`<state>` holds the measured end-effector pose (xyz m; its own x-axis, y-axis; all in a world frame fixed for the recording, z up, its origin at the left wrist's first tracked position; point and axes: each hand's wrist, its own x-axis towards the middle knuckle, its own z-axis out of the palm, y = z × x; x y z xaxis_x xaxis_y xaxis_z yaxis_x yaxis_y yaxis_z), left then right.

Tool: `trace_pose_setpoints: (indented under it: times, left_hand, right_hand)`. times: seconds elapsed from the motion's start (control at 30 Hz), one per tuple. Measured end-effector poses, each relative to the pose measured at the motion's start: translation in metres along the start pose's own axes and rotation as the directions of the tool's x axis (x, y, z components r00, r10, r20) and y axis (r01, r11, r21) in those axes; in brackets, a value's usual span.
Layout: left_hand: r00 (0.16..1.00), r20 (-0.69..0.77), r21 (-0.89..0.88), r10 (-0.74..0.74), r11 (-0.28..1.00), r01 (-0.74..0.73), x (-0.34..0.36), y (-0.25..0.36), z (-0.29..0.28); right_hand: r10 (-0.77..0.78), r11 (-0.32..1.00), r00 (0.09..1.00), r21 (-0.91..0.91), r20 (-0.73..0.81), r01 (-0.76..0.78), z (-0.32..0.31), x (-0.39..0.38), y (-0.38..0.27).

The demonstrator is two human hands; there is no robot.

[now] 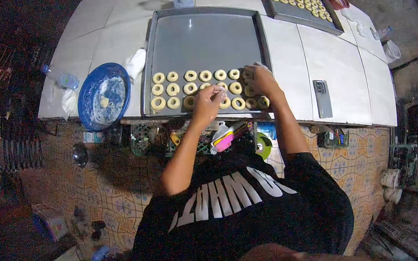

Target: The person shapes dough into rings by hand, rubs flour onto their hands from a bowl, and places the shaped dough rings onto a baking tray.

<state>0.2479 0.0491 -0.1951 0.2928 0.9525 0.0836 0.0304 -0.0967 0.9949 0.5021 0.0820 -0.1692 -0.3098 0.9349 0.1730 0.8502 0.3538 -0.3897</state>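
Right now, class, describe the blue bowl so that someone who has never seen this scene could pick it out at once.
Start at the long white tiled counter and find the big grey baking tray holding rows of ring-shaped dough pieces. Just left of that tray, at the counter's near edge, sits the blue bowl. It is the only round, blue thing there, dusted white inside, with crumpled white bags beside it.

Near edge of baking tray [208,36] packed with three rows of dough rings [191,88]; no gap there. Far two-thirds of tray bare, passable. Left edge of worktop [331,63] blocked by blue bowl [104,95] and plastic bags [135,64]. Right of tray open, only a phone [322,98] near the front edge.
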Motion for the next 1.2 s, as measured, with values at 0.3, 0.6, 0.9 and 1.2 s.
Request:
trace_pose_setpoints:
  times: [0.3,0.6,0.9,1.2]
  left_hand:
    - [1.0,0.025,0.04,-0.007,0.999,0.006,-0.005,0.01,-0.003]
    - [0.999,0.04,0.008,0.001,1.0,-0.001,-0.002,0.009,0.002]
    - [0.996,0.087,0.008,0.021,1.0,-0.022,0.002,-0.002,-0.002]
    - [0.984,0.177,0.01,0.011,1.0,-0.013,0.004,0.001,-0.01]
  right_hand:
    - [0.08,0.995,0.996,-0.059,-0.035,-0.082,-0.006,-0.001,-0.017]
    - [0.137,0.986,0.99,-0.101,0.036,-0.132,0.013,-0.009,0.016]
    - [0.342,0.892,0.932,0.353,-0.121,-0.281,-0.036,-0.042,-0.011]
    - [0.513,0.685,0.85,0.654,-0.122,-0.32,-0.035,-0.067,-0.102]
